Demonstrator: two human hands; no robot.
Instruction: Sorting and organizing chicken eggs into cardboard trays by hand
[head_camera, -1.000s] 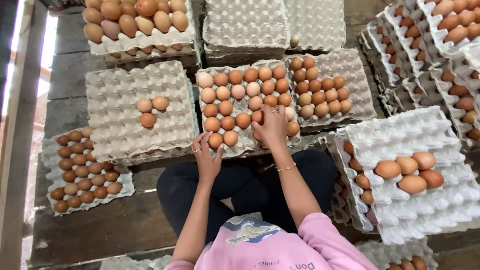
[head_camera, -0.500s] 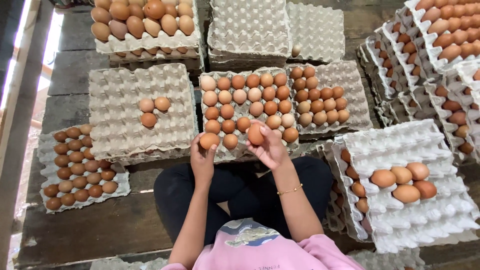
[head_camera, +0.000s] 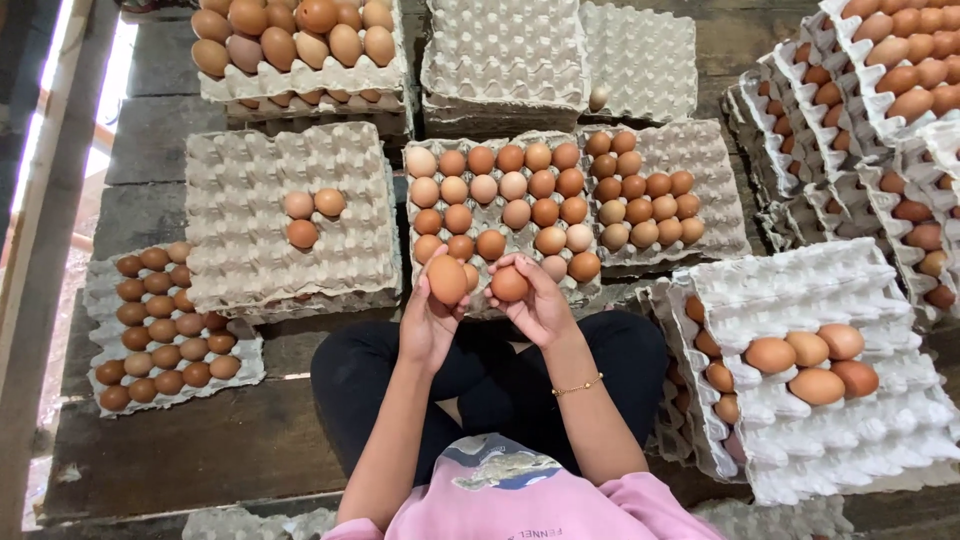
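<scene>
While dimpled pulp trays (head_camera: 292, 240) surround, hands (head_camera: 430, 325) (head_camera: 540, 310) cradle smooth eggs (head_camera: 447, 279).

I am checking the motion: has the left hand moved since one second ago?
Yes. The left hand lifted an egg off the middle tray and drew back toward the person's lap, away from the tray's near edge.
</scene>
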